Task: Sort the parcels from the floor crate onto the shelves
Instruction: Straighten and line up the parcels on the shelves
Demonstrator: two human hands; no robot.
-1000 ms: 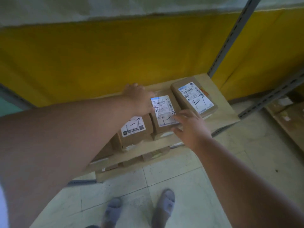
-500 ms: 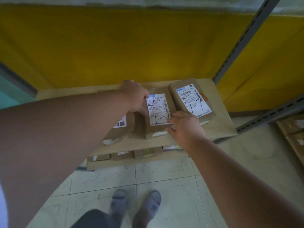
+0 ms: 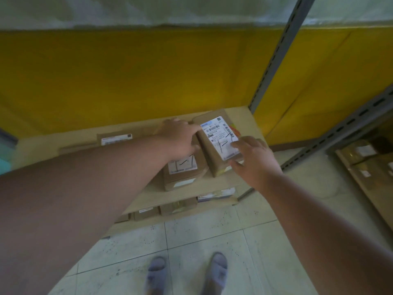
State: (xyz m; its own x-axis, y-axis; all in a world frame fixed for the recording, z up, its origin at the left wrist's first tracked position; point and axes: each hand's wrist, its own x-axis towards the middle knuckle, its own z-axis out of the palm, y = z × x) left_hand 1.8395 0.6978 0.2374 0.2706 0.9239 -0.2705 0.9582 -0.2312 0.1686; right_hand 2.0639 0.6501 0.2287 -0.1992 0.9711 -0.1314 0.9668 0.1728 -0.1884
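Three brown parcels with white labels lie on the beige shelf board (image 3: 244, 118). The right parcel (image 3: 209, 152) is tilted, with a handwritten mark on its label. My left hand (image 3: 180, 137) reaches over the middle parcel (image 3: 182, 177) and touches the right parcel's left edge with straight fingers. My right hand (image 3: 253, 154) rests on the label's near right corner, fingers spread and thumb at the near edge. A flatter parcel (image 3: 114, 137) lies further back on the left. The floor crate is not in view.
A lower shelf (image 3: 212, 204) holds several small boxes. A grey slotted upright (image 3: 274, 60) stands at the shelf's right rear corner against a yellow backing. Another rack with boxes (image 3: 361, 152) is at the right. My slippered feet (image 3: 157, 271) stand on the tiled floor.
Both hands have left the middle parcel, which now lies flat on the shelf, and have shifted right onto the right parcel. The view has tilted and moved slightly.
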